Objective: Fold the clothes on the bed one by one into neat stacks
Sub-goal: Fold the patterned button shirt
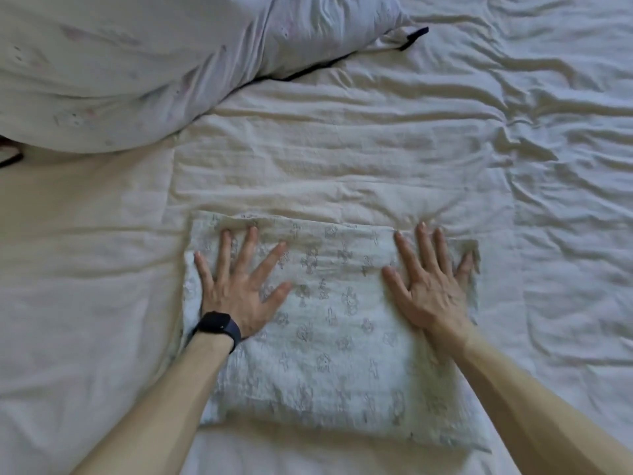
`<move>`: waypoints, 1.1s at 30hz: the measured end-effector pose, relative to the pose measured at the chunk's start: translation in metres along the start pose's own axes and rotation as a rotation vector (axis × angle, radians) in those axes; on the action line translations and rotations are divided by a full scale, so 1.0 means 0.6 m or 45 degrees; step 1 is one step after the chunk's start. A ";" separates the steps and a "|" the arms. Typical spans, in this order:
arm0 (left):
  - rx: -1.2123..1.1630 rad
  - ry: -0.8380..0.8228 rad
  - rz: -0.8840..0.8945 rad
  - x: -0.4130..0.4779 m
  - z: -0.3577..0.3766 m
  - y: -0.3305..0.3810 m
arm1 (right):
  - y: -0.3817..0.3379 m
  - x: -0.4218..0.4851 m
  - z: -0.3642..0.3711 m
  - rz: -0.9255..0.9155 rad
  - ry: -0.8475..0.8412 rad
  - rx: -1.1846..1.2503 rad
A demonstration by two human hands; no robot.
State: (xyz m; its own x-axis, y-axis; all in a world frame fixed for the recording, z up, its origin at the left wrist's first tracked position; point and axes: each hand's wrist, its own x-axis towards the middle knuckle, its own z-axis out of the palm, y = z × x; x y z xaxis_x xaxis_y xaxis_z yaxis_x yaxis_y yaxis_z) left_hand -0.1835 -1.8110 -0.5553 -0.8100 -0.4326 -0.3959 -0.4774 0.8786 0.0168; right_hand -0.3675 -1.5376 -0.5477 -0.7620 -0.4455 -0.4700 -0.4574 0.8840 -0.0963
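Left hand [239,293] and right hand [431,286] press flat – fingers spread – on folded cloth [329,354].

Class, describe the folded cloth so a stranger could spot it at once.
On the wrinkled white bedsheet, nearer the viewer than the pillow, lies a folded cloth. The left hand and right hand press flat on it. Its grey cross-like prints set it apart from the plain sheet.
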 end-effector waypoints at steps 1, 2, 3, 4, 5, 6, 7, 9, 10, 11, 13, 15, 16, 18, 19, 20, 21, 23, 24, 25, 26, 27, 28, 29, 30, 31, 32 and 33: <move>0.009 -0.010 -0.015 -0.001 -0.001 0.003 | 0.008 0.001 -0.002 -0.001 -0.009 -0.001; 0.029 -0.025 -0.029 -0.003 -0.004 0.005 | 0.010 -0.001 -0.007 -0.005 -0.004 0.001; 0.050 -0.030 -0.041 -0.006 -0.008 0.010 | 0.008 -0.008 -0.014 -0.013 0.014 0.011; 0.051 -0.013 -0.055 -0.012 -0.014 0.018 | 0.002 -0.020 -0.021 -0.028 0.044 0.021; 0.015 0.032 -0.076 -0.020 -0.019 0.030 | -0.005 -0.036 -0.025 -0.065 0.089 0.031; -0.044 0.091 -0.090 -0.034 -0.023 0.044 | -0.012 -0.057 -0.025 -0.124 0.133 0.046; -0.101 0.149 -0.096 -0.052 -0.025 0.062 | -0.014 -0.081 -0.021 -0.188 0.166 0.066; -0.158 0.223 -0.132 -0.099 -0.020 0.088 | -0.014 -0.132 0.000 -0.319 0.186 0.059; -0.185 0.224 -0.184 -0.126 -0.014 0.094 | -0.006 -0.156 0.014 -0.360 0.167 0.043; -0.222 0.196 -0.269 -0.152 -0.006 0.093 | 0.004 -0.178 0.028 -0.384 0.133 0.029; -0.280 0.072 -0.481 -0.199 0.016 0.070 | 0.037 -0.207 0.049 -0.371 0.042 0.026; -0.252 -0.039 -0.585 -0.225 0.036 0.040 | 0.072 -0.214 0.062 -0.299 -0.072 0.060; -0.235 -0.068 -0.596 -0.227 0.040 0.033 | 0.088 -0.213 0.066 -0.278 -0.091 0.062; -0.249 -0.026 -0.628 -0.215 0.031 0.047 | 0.112 -0.207 0.068 -0.302 -0.076 0.046; -0.286 0.055 -0.617 -0.208 0.022 0.070 | 0.120 -0.203 0.064 -0.313 -0.067 0.059; -0.326 0.146 -0.554 -0.205 0.013 0.101 | 0.129 -0.200 0.058 -0.316 -0.049 0.085; -0.348 0.200 -0.429 -0.207 0.008 0.140 | 0.136 -0.196 0.049 -0.306 -0.020 0.117; -0.315 0.204 -0.055 -0.223 0.006 0.237 | 0.156 -0.185 0.028 -0.229 0.037 0.198; -0.259 0.163 0.156 -0.234 0.011 0.291 | 0.166 -0.178 0.015 -0.168 0.055 0.248; -0.156 0.072 0.357 -0.246 0.022 0.344 | 0.180 -0.172 0.003 -0.101 0.060 0.294; -0.031 -0.058 0.527 -0.259 0.034 0.394 | 0.195 -0.169 -0.006 -0.038 0.044 0.325; 0.060 -0.194 0.625 -0.269 0.042 0.437 | 0.212 -0.170 -0.012 0.006 0.003 0.335; 0.106 -0.289 0.625 -0.273 0.045 0.470 | 0.230 -0.174 -0.013 0.016 -0.057 0.318; 0.136 -0.362 0.567 -0.273 0.043 0.492 | 0.250 -0.180 -0.010 -0.007 -0.126 0.265; 0.148 -0.399 0.503 -0.271 0.032 0.505 | 0.270 -0.187 -0.006 -0.055 -0.189 0.196; 0.165 -0.436 0.484 -0.269 0.021 0.510 | 0.289 -0.194 0.000 -0.114 -0.241 0.127; 0.155 -0.426 0.505 -0.269 0.017 0.508 | 0.306 -0.200 0.005 -0.169 -0.280 0.076; 0.093 -0.305 0.545 -0.271 0.015 0.501 | 0.320 -0.203 0.008 -0.209 -0.308 0.050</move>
State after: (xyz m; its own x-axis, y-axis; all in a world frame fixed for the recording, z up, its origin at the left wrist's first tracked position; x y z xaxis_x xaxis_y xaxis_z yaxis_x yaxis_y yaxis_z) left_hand -0.1923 -1.4750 -0.4941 -0.8229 0.0218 -0.5678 -0.0865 0.9828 0.1631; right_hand -0.3600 -1.3130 -0.5131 -0.5458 -0.5407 -0.6401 -0.5440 0.8097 -0.2200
